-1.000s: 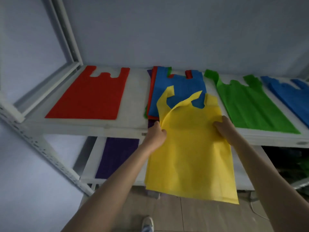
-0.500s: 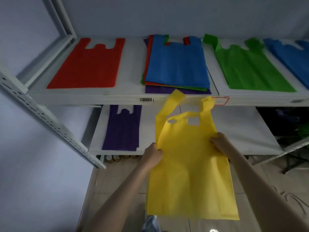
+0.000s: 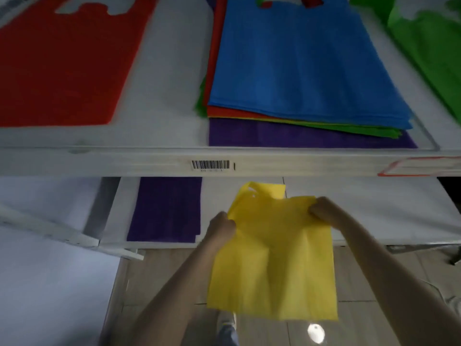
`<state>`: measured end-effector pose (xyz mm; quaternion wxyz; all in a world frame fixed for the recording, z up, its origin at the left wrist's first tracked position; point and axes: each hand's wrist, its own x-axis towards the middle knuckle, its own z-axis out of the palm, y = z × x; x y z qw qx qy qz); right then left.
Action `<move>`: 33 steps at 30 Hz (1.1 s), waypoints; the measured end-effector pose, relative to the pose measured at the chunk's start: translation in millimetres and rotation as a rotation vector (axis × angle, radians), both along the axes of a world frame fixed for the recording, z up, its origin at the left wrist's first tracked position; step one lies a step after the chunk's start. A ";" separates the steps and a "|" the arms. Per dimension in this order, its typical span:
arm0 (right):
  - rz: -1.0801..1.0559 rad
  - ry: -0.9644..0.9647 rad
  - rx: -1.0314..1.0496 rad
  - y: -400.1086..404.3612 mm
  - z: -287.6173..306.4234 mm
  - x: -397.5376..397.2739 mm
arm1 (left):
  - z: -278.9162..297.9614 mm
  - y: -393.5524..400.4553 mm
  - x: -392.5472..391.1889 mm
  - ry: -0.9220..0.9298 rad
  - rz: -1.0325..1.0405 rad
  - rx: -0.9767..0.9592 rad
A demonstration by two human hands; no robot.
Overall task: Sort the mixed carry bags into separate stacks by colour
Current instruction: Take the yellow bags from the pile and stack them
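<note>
Hands, left (image 3: pixel 220 227) and right (image 3: pixel 321 212), are pinching the yellow bag (image 3: pixel 272 258) by its upper corners at lower centre, probably needing to lay it flat on the lower shelf (image 3: pixel 374 208) beside the purple bag (image 3: pixel 167 208).

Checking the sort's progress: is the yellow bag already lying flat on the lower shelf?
No, both hands hold the yellow bag up in front of the lower shelf, its lower part hanging over the floor.

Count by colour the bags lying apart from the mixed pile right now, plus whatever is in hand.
red bag: 1
green bag: 1
purple bag on the lower shelf: 1
yellow bag, held by left hand and right hand: 1
Total: 4, leaving out the mixed pile.
</note>
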<state>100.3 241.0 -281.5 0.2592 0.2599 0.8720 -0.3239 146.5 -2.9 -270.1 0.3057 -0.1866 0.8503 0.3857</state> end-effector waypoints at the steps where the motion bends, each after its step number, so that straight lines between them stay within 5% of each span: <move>1: -0.001 0.063 -0.088 -1.9 -0.7 -23.2 | -8.4 -1.2 -24.7 0.053 0.028 0.016; 4: 0.062 0.167 -0.509 -9.6 9.4 -74.3 | -29.8 -2.9 -92.0 0.280 0.132 0.154; 6: 0.018 0.273 -0.598 -9.9 -18.9 -100.9 | -50.9 -6.5 -123.4 0.343 0.178 0.198; 8: -0.204 0.421 -0.500 -7.9 -59.7 -129.1 | -85.5 -11.2 -145.6 0.282 0.179 0.177; 11: -0.218 0.429 -0.182 -8.7 -117.2 -159.3 | -145.6 -12.9 -161.5 0.206 0.179 0.144; 16: -0.261 0.391 -0.486 -6.4 -200.7 -177.3 | -232.1 -12.9 -172.3 0.237 0.183 0.208; 18: -0.205 0.386 -0.496 -7.1 -212.7 -177.9 | -247.7 -14.4 -174.2 0.211 0.136 0.083; 21: -0.130 0.300 -0.408 -16.4 -199.9 -168.3 | -235.1 -15.8 -164.4 0.122 0.049 -0.142; 33: 0.137 0.024 -0.191 -39.2 -29.9 -45.8 | -55.7 -3.6 -68.1 0.027 -0.199 -0.140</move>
